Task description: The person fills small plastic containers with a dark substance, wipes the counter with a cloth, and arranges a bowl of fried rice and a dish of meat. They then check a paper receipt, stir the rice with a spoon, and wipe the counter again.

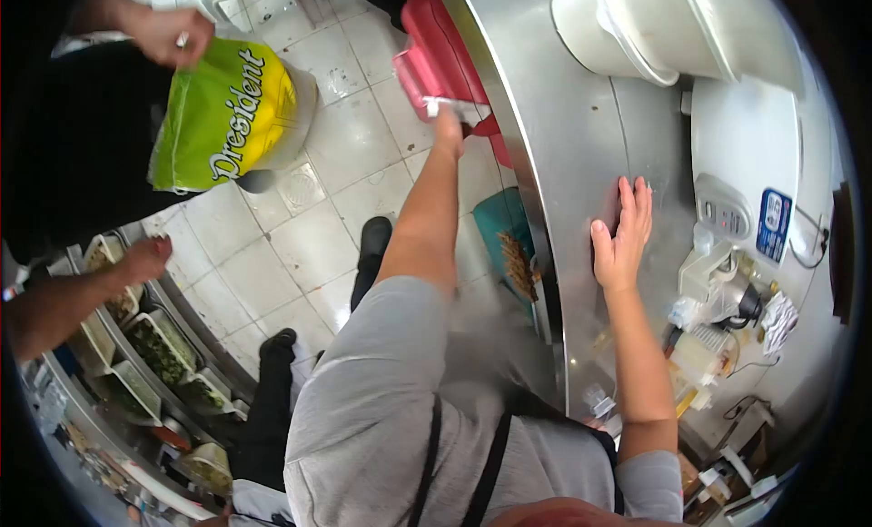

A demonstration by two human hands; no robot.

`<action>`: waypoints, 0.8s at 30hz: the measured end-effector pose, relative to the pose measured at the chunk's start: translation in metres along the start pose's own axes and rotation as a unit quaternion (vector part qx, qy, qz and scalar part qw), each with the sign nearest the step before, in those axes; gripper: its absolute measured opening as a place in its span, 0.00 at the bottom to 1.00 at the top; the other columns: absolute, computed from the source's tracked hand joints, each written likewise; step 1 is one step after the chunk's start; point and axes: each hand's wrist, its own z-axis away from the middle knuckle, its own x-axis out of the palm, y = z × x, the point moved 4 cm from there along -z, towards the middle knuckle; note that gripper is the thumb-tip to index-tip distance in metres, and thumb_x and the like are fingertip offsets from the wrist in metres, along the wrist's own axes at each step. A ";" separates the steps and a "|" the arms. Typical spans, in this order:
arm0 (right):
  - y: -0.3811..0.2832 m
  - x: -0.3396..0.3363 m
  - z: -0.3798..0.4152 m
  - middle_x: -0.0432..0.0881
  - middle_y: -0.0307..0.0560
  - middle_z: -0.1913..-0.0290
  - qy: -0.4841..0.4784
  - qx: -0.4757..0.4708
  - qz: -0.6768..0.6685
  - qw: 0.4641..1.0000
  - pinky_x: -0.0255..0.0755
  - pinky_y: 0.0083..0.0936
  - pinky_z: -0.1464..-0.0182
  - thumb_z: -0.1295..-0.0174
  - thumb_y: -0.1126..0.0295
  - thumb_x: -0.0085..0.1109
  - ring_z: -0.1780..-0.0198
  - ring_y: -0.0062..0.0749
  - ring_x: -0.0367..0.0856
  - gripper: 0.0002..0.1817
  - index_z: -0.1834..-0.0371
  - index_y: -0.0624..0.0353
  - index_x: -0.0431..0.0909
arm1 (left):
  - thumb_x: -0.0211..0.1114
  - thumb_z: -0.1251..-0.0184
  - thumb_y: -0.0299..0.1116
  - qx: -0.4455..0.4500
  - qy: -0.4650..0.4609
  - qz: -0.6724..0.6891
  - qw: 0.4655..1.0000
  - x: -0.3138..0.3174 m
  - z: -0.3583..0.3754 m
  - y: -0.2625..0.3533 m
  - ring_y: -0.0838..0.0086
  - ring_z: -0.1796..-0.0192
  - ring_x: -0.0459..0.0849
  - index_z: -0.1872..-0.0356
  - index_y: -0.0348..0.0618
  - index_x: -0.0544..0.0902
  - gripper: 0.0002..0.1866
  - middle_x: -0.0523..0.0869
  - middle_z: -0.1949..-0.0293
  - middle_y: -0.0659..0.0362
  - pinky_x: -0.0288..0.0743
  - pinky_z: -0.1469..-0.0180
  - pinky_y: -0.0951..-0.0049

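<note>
My left hand [448, 134] reaches down beside the steel counter to a red plastic bin [440, 45]. Its fingers are closed around something at the bin's near end, by a whitish piece [459, 107]; what they grip is too blurred to make out. My right hand [623, 234] lies flat on the steel counter [581, 136], fingers stretched, holding nothing. Beyond it stand white plastic buckets [627, 27] and a white appliance [745, 154] with a small control panel.
At the left a co-worker's hand [177, 36] holds a green and yellow "President" bag [227, 118]. The co-worker's other hand [145, 259] is over food trays [163, 345]. A teal bin [500, 223] sits under the counter edge on the tiled floor [363, 136].
</note>
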 end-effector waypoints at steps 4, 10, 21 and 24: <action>-0.001 -0.003 0.000 0.54 0.56 0.38 0.014 0.019 0.008 1.000 0.40 0.46 0.38 0.53 0.57 0.52 0.36 0.54 0.47 0.32 0.41 0.52 0.60 | 0.37 0.35 0.49 0.031 0.036 -0.011 0.999 -0.060 0.043 0.029 0.64 0.58 0.77 0.55 0.45 0.68 0.21 0.78 0.59 0.59 0.72 0.58 0.59; 0.001 -0.005 0.004 0.55 0.53 0.38 0.030 0.045 0.013 0.998 0.41 0.47 0.38 0.56 0.56 0.56 0.36 0.52 0.48 0.33 0.42 0.48 0.62 | 0.38 0.37 0.45 0.033 0.122 -0.040 0.991 -0.154 0.102 0.078 0.68 0.57 0.77 0.59 0.49 0.72 0.17 0.79 0.61 0.60 0.70 0.56 0.57; 0.015 -0.002 0.011 0.55 0.50 0.37 0.048 0.074 -0.003 0.996 0.41 0.46 0.37 0.54 0.50 0.54 0.35 0.48 0.47 0.31 0.43 0.42 0.63 | 0.41 0.41 0.42 0.033 0.183 -0.314 0.931 -0.190 0.194 0.149 0.69 0.61 0.76 0.56 0.46 0.72 0.18 0.80 0.63 0.60 0.69 0.63 0.61; 0.018 0.004 0.014 0.55 0.50 0.37 0.067 0.071 0.002 0.995 0.41 0.45 0.37 0.53 0.50 0.54 0.35 0.46 0.47 0.31 0.43 0.43 0.63 | 0.47 0.39 0.43 0.048 0.105 -0.417 0.901 -0.144 0.258 0.171 0.70 0.60 0.77 0.54 0.40 0.70 0.19 0.78 0.63 0.59 0.72 0.62 0.63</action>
